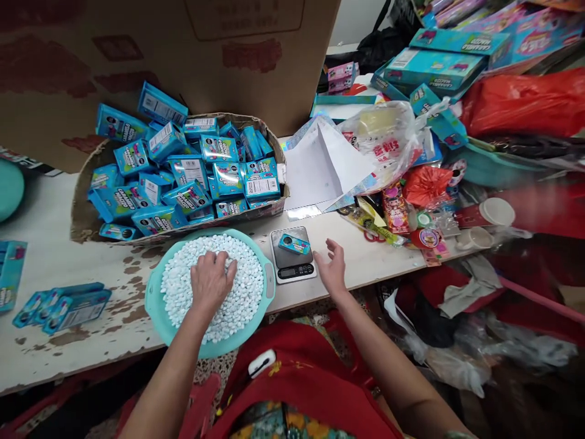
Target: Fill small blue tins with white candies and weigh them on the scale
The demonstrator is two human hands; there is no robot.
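My left hand (211,279) reaches into a turquoise bowl (153,299) full of small white candies (242,292). Its fingers curl down among the candies, and the fingertips are hidden. To the right of the bowl, a small blue candy box (294,244) lies tilted on the platform of a digital scale (299,268). Just right of the scale hovers my right hand (333,268), fingers apart and holding nothing. The writing on the scale's display is too small to read.
Behind the bowl stands a cardboard tray (183,235) heaped with blue boxes. More blue boxes (64,305) lie at the left. Papers (315,164), a plastic bag (384,140), cups (496,211) and packaging crowd the right. The table's front edge runs close to my lap.
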